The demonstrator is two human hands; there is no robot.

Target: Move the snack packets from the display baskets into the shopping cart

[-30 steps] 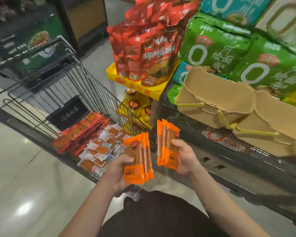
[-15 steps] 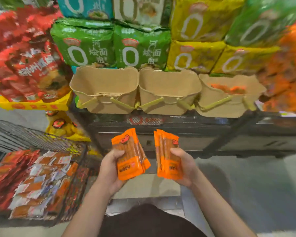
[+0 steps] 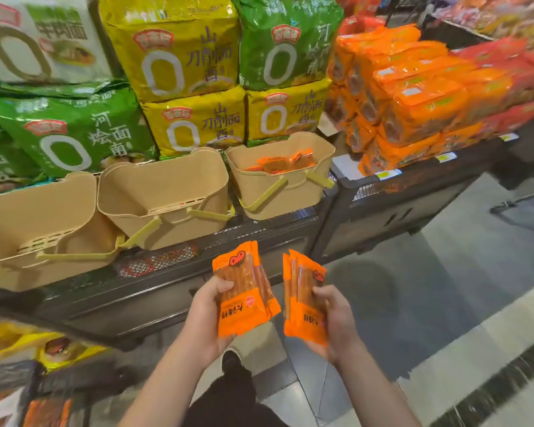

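Baskets [image 3: 167, 192] are sitting on a black shelf [image 3: 111, 306] under big noodle bags [image 3: 195, 121]. Your left hand [image 3: 205, 318] and right hand [image 3: 336, 322] are each gripping orange snack packets [image 3: 244, 291] above the gray floor [image 3: 444, 297].

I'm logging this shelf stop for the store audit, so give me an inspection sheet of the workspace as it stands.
Surface: black mesh shelf carrying three tan baskets.
Job's things: right basket holds orange packets; middle basket and left basket show none.
Clutter: noodle bags stacked behind; orange packs to the right.
Hands: left hand grips a packet bundle; right hand grips another bundle.
Cables: nothing seen.
Surroundings: grey floor.
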